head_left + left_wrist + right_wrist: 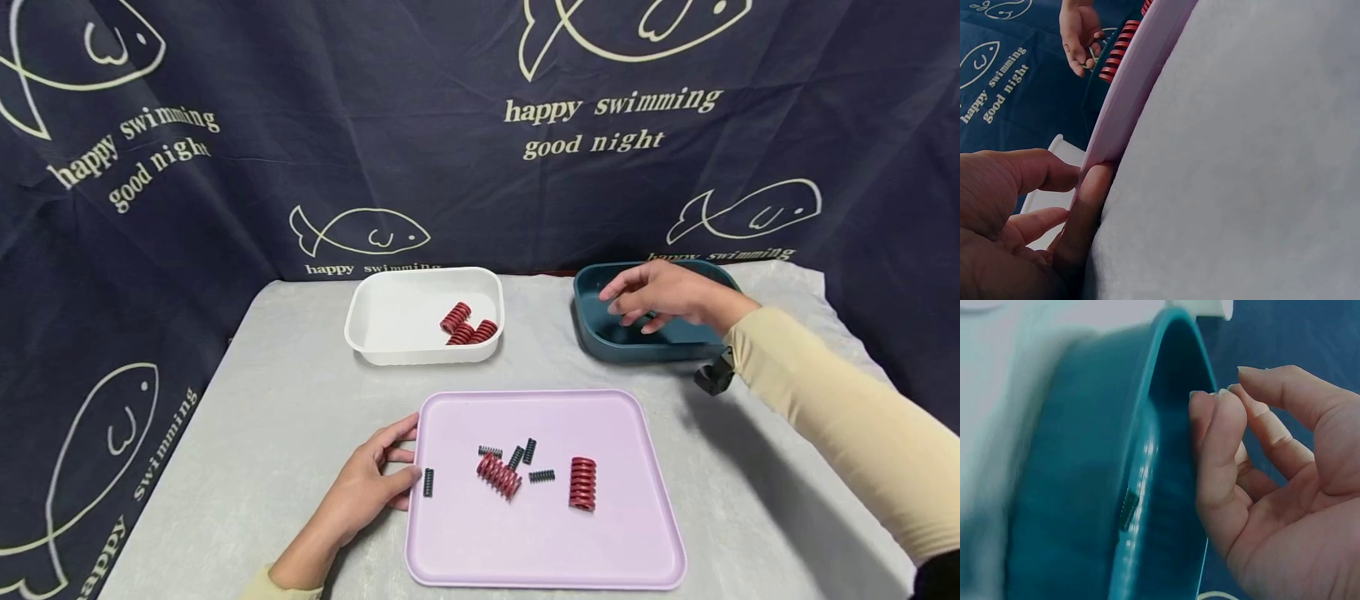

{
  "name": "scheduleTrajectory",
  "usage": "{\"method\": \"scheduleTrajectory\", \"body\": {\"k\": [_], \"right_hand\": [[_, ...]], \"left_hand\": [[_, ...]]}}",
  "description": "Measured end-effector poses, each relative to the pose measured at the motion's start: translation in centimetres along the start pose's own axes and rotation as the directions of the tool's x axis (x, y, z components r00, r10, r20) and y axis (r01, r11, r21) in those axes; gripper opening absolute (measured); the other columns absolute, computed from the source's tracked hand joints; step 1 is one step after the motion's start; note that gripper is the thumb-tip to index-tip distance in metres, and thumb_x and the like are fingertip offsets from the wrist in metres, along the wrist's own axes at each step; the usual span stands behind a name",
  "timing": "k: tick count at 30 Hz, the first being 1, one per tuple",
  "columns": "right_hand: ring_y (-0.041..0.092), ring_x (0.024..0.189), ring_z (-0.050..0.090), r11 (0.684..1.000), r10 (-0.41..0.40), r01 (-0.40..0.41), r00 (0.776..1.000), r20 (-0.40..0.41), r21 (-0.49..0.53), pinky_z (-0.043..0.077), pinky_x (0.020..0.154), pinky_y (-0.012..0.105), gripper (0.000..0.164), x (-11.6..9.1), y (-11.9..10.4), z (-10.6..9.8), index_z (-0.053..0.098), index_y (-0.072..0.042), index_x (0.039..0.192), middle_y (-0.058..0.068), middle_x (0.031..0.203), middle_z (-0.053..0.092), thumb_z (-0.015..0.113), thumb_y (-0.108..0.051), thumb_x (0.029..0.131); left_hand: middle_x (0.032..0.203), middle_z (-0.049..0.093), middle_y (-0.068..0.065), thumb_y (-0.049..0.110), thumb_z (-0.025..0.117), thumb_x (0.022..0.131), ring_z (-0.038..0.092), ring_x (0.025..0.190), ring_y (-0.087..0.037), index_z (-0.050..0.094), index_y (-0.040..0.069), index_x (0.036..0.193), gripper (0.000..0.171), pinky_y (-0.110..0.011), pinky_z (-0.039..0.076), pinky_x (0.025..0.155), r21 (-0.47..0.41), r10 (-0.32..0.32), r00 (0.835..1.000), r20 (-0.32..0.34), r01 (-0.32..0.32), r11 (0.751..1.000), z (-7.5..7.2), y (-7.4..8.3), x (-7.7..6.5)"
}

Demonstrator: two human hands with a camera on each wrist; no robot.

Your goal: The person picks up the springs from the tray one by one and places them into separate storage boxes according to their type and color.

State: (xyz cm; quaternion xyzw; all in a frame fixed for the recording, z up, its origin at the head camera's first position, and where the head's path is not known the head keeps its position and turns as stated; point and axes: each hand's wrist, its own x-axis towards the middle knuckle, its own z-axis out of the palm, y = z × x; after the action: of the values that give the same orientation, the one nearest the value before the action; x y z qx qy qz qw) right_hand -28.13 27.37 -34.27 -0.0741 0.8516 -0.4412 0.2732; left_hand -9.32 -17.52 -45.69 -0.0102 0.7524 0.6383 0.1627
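Note:
My left hand [367, 479] holds the left edge of a lilac tray [525, 562], thumb at the rim and a finger under it in the left wrist view. My right hand [663, 292] hovers over a teal bin [637, 352], fingers loosely bent with nothing between them. Inside that bin lies a small dark spring [1129, 509]. On the tray, a large red spring [582, 483] lies to the right. Another red spring [495, 477] lies near the middle among several small dark springs [542, 476]. One dark spring [428, 482] lies beside my left thumb.
A white bin [390, 354] with three red springs [456, 317] stands at the back left, beyond the tray. A grey cloth [247, 417] covers the table. Behind it hangs a dark blue curtain [480, 167] with fish prints.

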Motion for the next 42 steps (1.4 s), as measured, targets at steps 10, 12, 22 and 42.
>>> {"method": "scheduleTrajectory", "body": {"k": [10,12,22,42], "right_hand": [[0.029,0.101,0.068,0.993,-0.07,0.068,0.997,0.022,0.1,0.061,0.073,0.045,0.044,-1.1,-0.6,2.6,0.063,-0.002,0.134,0.012,0.119,0.069,0.074,-0.022,0.097],[0.029,0.1,0.068,0.991,-0.083,0.08,0.996,0.028,0.108,0.061,0.071,0.044,0.044,-1.4,-0.8,3.1,0.063,-0.001,0.134,0.013,0.118,0.069,0.074,-0.021,0.097],[0.037,0.097,0.067,0.983,-0.114,0.1,0.989,0.09,0.152,0.06,0.061,0.039,0.035,-1.7,-1.3,6.2,0.07,-0.004,0.125,0.016,0.106,0.071,0.078,-0.015,0.092],[0.028,0.085,0.069,0.976,-0.164,0.123,0.959,0.229,0.182,0.057,0.051,0.031,0.035,-0.9,-0.6,12.1,0.069,0.004,0.121,0.009,0.094,0.071,0.078,-0.01,0.09]], "left_hand": [[0.141,0.052,-0.011,-0.007,0.072,0.088,0.057,0.113,-0.029,0.05,0.014,0.153,0.072,-0.042,0.064,0.059,0.0,0.001,1.0,-0.003,-0.001,1.0,0.0,0.0,0.0],[0.141,0.052,-0.011,-0.007,0.072,0.088,0.057,0.113,-0.029,0.05,0.014,0.153,0.072,-0.043,0.064,0.059,-0.002,0.001,1.0,-0.002,-0.001,1.0,0.0,0.1,0.0],[0.141,0.051,-0.012,-0.007,0.071,0.088,0.057,0.113,-0.029,0.049,0.014,0.154,0.072,-0.043,0.064,0.059,-0.008,0.001,1.0,0.005,-0.001,1.0,0.0,0.2,0.0],[0.142,0.052,-0.011,-0.007,0.072,0.087,0.058,0.113,-0.029,0.05,0.013,0.153,0.072,-0.042,0.064,0.057,-0.001,0.004,1.0,-0.001,-0.004,1.0,0.1,0.1,-0.1]]}}
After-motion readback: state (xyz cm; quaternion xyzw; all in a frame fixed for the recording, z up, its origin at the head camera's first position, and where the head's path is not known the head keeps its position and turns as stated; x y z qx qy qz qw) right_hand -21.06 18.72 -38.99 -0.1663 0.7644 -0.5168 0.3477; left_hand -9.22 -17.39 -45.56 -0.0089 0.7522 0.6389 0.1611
